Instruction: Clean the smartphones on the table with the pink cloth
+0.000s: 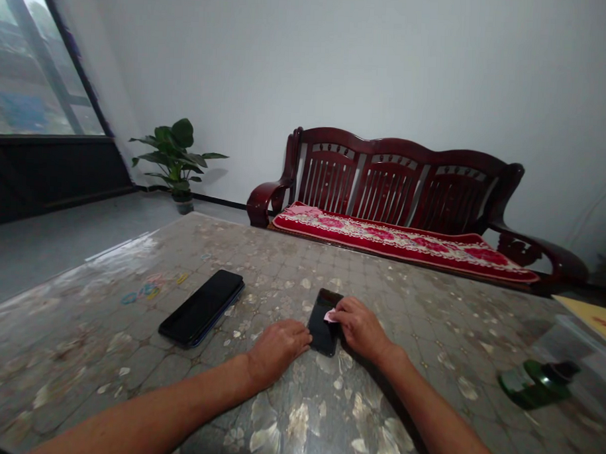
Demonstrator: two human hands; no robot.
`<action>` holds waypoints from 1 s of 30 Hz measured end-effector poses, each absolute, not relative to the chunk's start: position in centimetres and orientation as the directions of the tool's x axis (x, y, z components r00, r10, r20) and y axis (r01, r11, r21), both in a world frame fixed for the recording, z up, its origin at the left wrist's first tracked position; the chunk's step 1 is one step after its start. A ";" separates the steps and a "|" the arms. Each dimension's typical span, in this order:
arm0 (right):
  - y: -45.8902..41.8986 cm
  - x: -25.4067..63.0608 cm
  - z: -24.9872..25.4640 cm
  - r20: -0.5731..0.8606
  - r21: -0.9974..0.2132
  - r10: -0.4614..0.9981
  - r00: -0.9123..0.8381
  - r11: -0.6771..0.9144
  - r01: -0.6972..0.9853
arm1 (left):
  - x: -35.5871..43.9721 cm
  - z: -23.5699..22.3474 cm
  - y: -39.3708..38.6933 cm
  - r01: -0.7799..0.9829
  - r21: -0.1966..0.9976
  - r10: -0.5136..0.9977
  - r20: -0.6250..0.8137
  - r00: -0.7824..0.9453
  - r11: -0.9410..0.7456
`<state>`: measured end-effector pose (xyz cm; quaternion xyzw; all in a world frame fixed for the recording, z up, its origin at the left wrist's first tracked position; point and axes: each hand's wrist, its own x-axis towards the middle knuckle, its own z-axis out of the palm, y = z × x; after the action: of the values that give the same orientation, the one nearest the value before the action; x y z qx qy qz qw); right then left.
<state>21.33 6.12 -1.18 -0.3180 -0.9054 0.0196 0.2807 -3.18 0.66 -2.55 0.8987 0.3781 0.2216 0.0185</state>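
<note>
A black smartphone (322, 335) lies flat on the table in front of me, its dark screen facing up. At its left edge rests my left hand (280, 349), palm down with the fingers stretched out and the fingertips touching the phone's side. My right hand (360, 326) is closed in a pinch on a small pink cloth (330, 316), which is pressed on the upper part of the screen. The part of the cloth under my fingers is hidden. Farther left lie stacked smartphones (203, 306), dark screen up, with a blue edge showing beneath.
Several small coloured loops (152, 288) are scattered on the patterned tabletop (262, 265) at left. A green bottle (533, 384) lies at right by a clear plastic box (572, 342) with a yellow item (591, 318). Beyond stand a wooden bench (384, 183) and a potted plant (179, 156).
</note>
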 end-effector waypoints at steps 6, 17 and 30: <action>7.0 22.2 -2.2 0.534 -0.260 0.665 -0.521 0.716 0.647 | -2.0 -2.9 0.7 0.729 0.211 0.744 0.368 0.558 -0.651; 6.3 22.5 -1.6 0.523 -0.289 0.672 -0.525 0.719 0.632 | -2.0 -3.5 1.2 0.702 0.232 0.717 0.434 0.545 -0.674; 5.4 21.9 -1.4 0.502 -0.289 0.676 -0.539 0.719 0.633 | -2.3 -3.2 1.5 0.683 0.241 0.704 0.442 0.556 -0.690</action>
<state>21.92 5.37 -1.43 -0.3734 -0.8765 0.0362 0.3016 -2.31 1.47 -3.24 0.8817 0.3932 0.2600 0.0207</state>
